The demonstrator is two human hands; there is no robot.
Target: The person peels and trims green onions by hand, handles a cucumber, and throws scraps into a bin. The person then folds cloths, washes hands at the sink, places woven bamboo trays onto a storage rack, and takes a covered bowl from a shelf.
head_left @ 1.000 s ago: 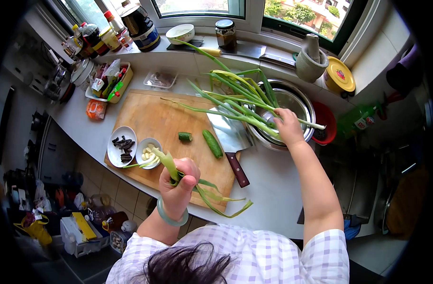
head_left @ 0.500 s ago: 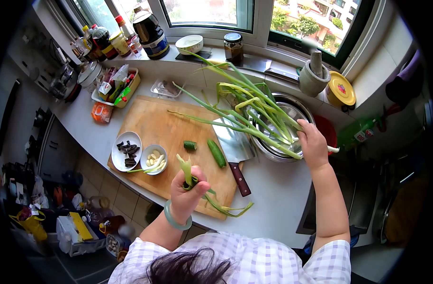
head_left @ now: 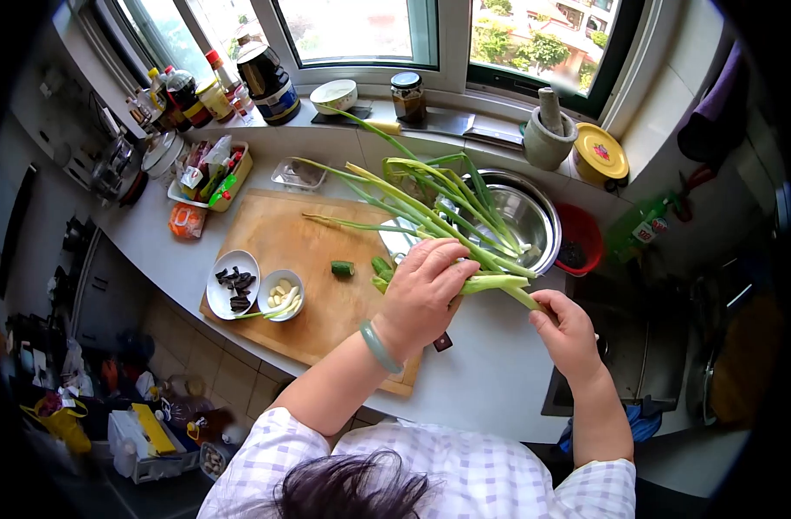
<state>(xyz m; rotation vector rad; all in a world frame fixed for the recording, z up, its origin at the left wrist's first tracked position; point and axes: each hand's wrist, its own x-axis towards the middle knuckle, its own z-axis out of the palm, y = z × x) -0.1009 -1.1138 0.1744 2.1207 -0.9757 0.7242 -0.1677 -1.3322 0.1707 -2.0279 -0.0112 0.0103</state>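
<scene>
A bunch of long scallions (head_left: 439,208) stretches from the cutting board (head_left: 274,216) across to the metal bowl (head_left: 544,229). My left hand (head_left: 426,285) is closed over the lower stalks, with a pale green stalk sticking out past its fingertips. Farther right, my right hand (head_left: 570,333) pinches the root end of a scallion. Beneath my left hand lies a cleaver (head_left: 443,342), mostly hidden, its handle end showing. A cucumber (head_left: 381,266) is partly covered by that hand, and a short cucumber piece (head_left: 342,269) sits to its left.
On the board's left are a dish of dark pieces (head_left: 250,264) and a bowl of garlic cloves (head_left: 283,313). A red basin (head_left: 580,227) stands beside the metal bowl. Along the windowsill are a stone mortar (head_left: 549,143), a jar (head_left: 408,97) and several bottles.
My left hand has moved up and right from the board's front onto the scallion stalks. My right hand has come lower, and the scallions have shifted with the hands.
</scene>
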